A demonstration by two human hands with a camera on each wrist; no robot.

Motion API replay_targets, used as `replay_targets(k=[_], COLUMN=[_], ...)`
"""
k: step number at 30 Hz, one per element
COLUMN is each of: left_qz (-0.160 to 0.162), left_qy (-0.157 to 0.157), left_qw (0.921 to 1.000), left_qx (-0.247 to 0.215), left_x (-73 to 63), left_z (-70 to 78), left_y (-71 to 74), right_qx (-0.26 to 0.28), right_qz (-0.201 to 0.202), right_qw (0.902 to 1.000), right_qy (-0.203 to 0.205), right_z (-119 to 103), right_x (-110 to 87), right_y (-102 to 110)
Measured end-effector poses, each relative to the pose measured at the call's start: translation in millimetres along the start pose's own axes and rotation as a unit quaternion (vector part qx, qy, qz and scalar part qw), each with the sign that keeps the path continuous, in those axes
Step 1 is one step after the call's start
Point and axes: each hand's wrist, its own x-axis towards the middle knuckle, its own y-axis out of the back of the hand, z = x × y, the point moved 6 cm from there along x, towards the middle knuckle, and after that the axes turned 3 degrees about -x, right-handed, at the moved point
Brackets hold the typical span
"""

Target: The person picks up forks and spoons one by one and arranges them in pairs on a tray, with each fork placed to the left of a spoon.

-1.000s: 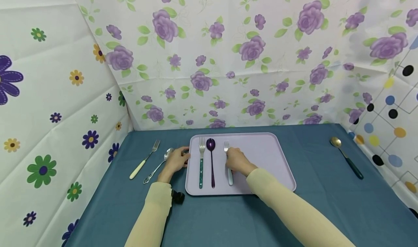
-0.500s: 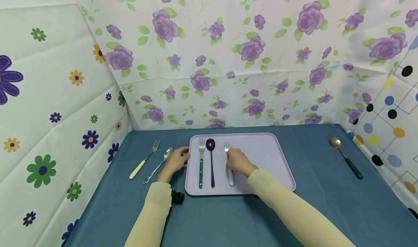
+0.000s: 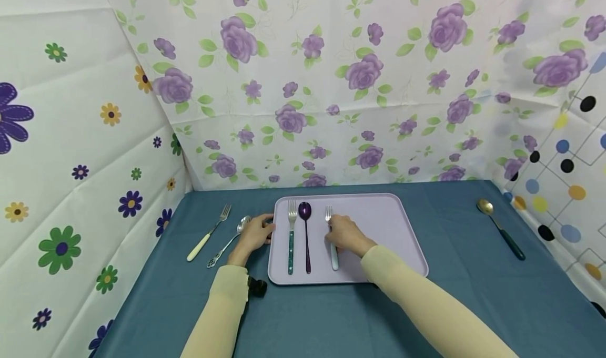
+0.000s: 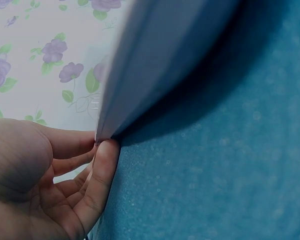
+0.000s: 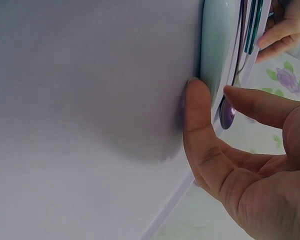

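A pale lilac tray [image 3: 383, 237] lies on the table. At its left edge my left hand [image 3: 255, 232] pinches the rim; the left wrist view has the thumb and a finger meeting on the tray's edge [image 4: 140, 75]. Over the middle of the tray, my right hand [image 3: 347, 234] pinches a fork with a light blue handle [image 3: 334, 258], thumb on one side and index finger on the other. The fork lies lengthwise, tines away from me, its neck hidden by the hand. To its left on the tray are a dark purple spoon [image 3: 305, 211] and a fork with a green handle [image 3: 291, 247].
Left of the tray lie a fork with a cream handle [image 3: 201, 245] and a silver spoon with an ornate handle [image 3: 226, 250], partly behind the left hand. A gold spoon with a dark green handle [image 3: 511, 242] is far right. Patterned cloths [image 3: 331, 84] hang behind and beside the table.
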Motion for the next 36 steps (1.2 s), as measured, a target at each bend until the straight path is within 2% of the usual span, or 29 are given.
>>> replay_targets(k=[6,16,29,36], left_qz=[-0.003,-0.002,0.003,0.003], left_qy=[-0.005,-0.006,-0.003,-0.001], left_qw=[1.0,1.0,1.0,1.0], left_qx=[-0.004,-0.007,0.001,0.002], left_x=[-0.6,-1.2,-0.4,0.2], left_z=[0.6,-1.4,-0.2,0.1], left_y=[0.3,0.0,-0.7,0.0], right_qx=[-0.039,-0.032,-0.014,0.005], right_qz=[0.024,0.026,0.039,0.021], right_qw=[0.9985,0.9954,0.9954,0.9981], right_qy=[0.032,0.086,0.087,0.058], right_z=[9,34,76,98], right_x=[-1.5,2.5,-1.4,-6.0], right_y=[21,48,83,98])
